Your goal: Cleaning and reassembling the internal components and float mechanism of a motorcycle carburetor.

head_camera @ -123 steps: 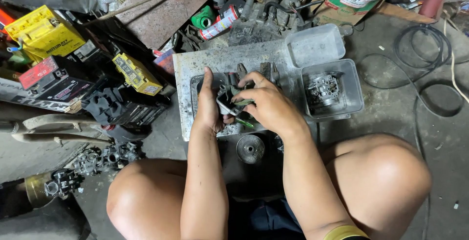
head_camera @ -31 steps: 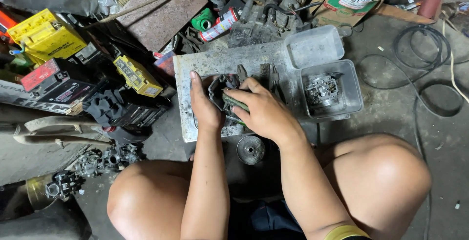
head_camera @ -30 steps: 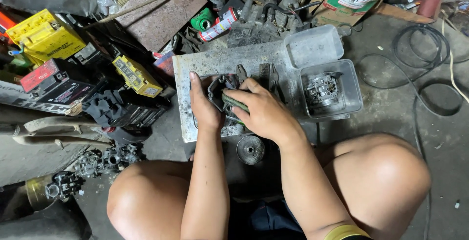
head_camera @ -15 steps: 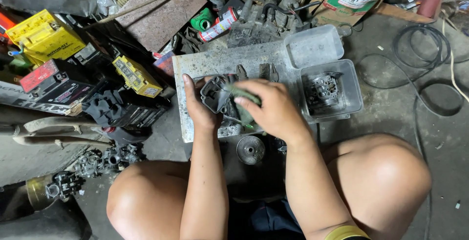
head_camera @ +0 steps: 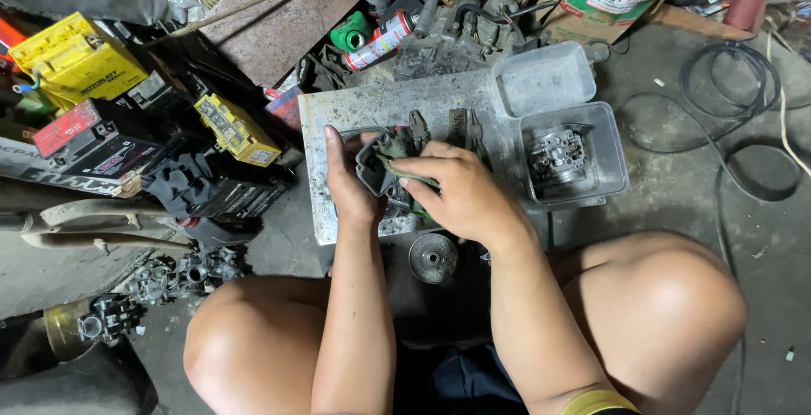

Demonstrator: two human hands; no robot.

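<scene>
My left hand (head_camera: 349,185) grips a small dark metal engine part (head_camera: 378,162) from the left side, over a grey, stained board (head_camera: 372,104). My right hand (head_camera: 456,195) is closed around a green-handled tool (head_camera: 404,170) and presses it against the part. Both hands hide most of the part. Pliers (head_camera: 460,124) lie on the board just behind my hands. A round metal disc (head_camera: 433,257) sits on the floor just below my right wrist.
A clear plastic box (head_camera: 615,170) holding a metal carburettor stands right of the board, its lid (head_camera: 541,77) behind it. Yellow and black batteries (head_camera: 76,60), cans, engine parts and a black cable (head_camera: 743,128) clutter the concrete floor. My bare knees frame the bottom.
Both hands turned the part slightly and shifted a little up and left on the board. The green handle now shows between my right fingers.
</scene>
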